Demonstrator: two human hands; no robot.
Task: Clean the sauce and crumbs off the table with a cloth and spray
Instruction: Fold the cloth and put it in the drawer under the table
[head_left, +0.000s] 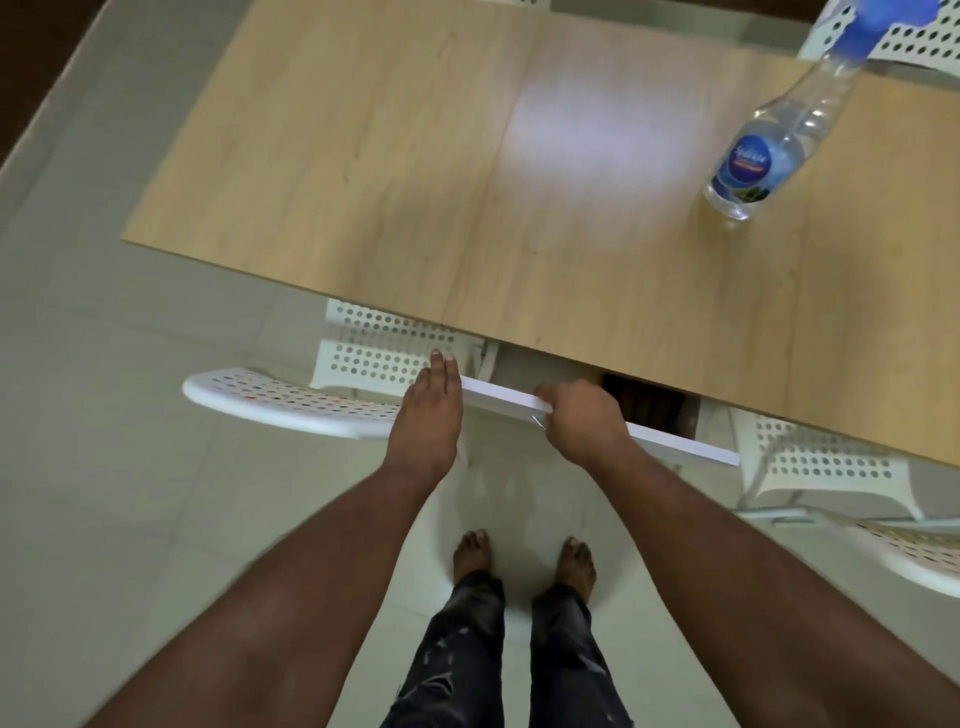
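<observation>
Both hands were at a white drawer (670, 441) pulled out from under the wooden table (363, 171): the left hand (431, 410) lay flat with straight fingers against its left end, the right hand (582, 421) curled over its front edge. The spray bottle (753, 156) stood on the table's far right, well apart from both hands. No cloth, sauce or crumbs showed. Probably the step was fetching or stowing something in the drawer; which one I could not tell. Next, the drawer's contents needed checking.

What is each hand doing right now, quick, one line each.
Left hand: open, fingers straight against the drawer front.
Right hand: fingers curled over the drawer front's top edge, gripping it.
</observation>
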